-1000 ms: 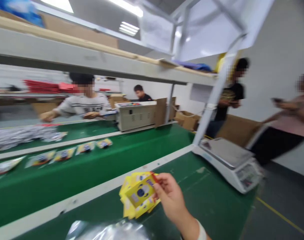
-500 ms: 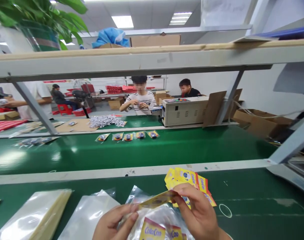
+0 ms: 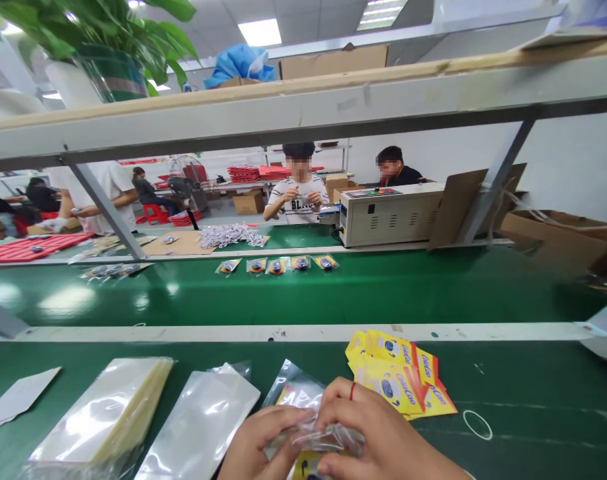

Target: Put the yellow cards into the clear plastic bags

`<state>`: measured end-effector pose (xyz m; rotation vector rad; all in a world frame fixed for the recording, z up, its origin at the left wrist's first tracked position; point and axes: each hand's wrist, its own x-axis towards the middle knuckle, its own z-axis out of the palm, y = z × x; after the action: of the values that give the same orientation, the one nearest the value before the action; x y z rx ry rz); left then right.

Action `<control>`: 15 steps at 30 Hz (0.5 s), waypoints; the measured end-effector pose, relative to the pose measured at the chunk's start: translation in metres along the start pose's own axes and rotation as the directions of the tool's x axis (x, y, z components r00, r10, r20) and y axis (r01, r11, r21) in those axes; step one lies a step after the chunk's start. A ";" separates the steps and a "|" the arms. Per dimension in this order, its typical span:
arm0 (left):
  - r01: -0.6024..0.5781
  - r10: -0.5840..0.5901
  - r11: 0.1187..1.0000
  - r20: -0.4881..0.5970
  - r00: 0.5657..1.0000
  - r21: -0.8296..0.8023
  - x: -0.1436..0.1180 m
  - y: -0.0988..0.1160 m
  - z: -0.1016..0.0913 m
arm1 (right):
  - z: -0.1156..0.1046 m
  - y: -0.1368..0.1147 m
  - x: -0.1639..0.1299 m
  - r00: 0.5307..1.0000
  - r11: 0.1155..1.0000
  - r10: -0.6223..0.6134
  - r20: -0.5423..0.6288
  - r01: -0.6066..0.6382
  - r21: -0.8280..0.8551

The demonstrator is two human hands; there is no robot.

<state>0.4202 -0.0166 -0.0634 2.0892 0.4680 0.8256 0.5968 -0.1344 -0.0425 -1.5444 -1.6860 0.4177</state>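
At the bottom of the head view my left hand [image 3: 263, 447] and my right hand [image 3: 378, 440] meet over a clear plastic bag [image 3: 296, 397] with a yellow card inside it. Both hands pinch the crumpled bag near its middle. Only a corner of the yellow card shows under my fingers. Just right of my right hand lies a fanned pile of yellow printed cards [image 3: 398, 377] on the green table [image 3: 533, 393].
A stack of clear bags [image 3: 103, 413] and a loose clear bag [image 3: 203, 420] lie to the left. Beyond a white rail [image 3: 183, 333] a green conveyor belt [image 3: 383, 293] carries several packed items [image 3: 276, 265]. A beige machine [image 3: 390, 215] and seated people are across.
The view swung from the right end of the bench to straight ahead. My right hand brought one yellow card from the pile; both hands now hold it in the clear bag.
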 end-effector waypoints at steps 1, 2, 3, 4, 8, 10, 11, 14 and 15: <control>-0.005 0.005 1.000 0.020 1.000 0.006 -0.001 -0.001 0.000 | 0.000 -0.001 0.000 1.000 1.000 0.019 0.012 -0.019 0.020; -0.020 0.019 1.000 0.040 0.999 0.016 -0.003 -0.002 -0.002 | 0.000 -0.002 0.000 0.999 0.999 0.032 0.023 -0.033 0.030; -0.045 0.044 0.999 0.058 0.997 0.027 -0.004 -0.003 -0.004 | -0.001 -0.002 0.001 0.999 0.999 0.038 0.029 -0.039 0.035; -0.078 0.075 0.996 0.081 0.994 0.036 -0.004 -0.003 -0.007 | -0.001 -0.003 0.001 0.999 0.998 0.035 0.026 -0.036 0.042; -0.123 0.117 0.990 0.094 0.989 0.063 -0.007 -0.008 -0.031 | -0.002 0.008 -0.001 0.986 0.991 0.067 -0.154 -0.048 0.124; 0.041 -0.033 0.987 -0.054 0.998 0.154 -0.009 -0.016 -0.049 | 0.003 0.020 -0.006 0.957 0.959 0.198 -0.214 -0.143 0.245; 0.170 -0.133 0.961 -0.175 0.976 0.216 -0.009 -0.024 -0.060 | 0.007 0.026 -0.009 0.941 0.924 0.274 -0.197 -0.201 0.324; 0.502 -0.304 0.765 -0.460 0.834 0.404 -0.013 -0.060 -0.096 | 0.024 0.041 -0.021 0.910 0.834 0.408 -0.074 -0.338 0.437; 0.536 -0.306 0.706 -0.482 0.821 0.463 -0.015 -0.077 -0.109 | 0.028 0.045 -0.025 0.899 0.842 0.432 -0.070 -0.374 0.388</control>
<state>0.3306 0.0808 -0.0824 2.2020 1.5388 0.8586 0.6051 -0.1416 -0.1002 -1.5949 -1.0757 0.7650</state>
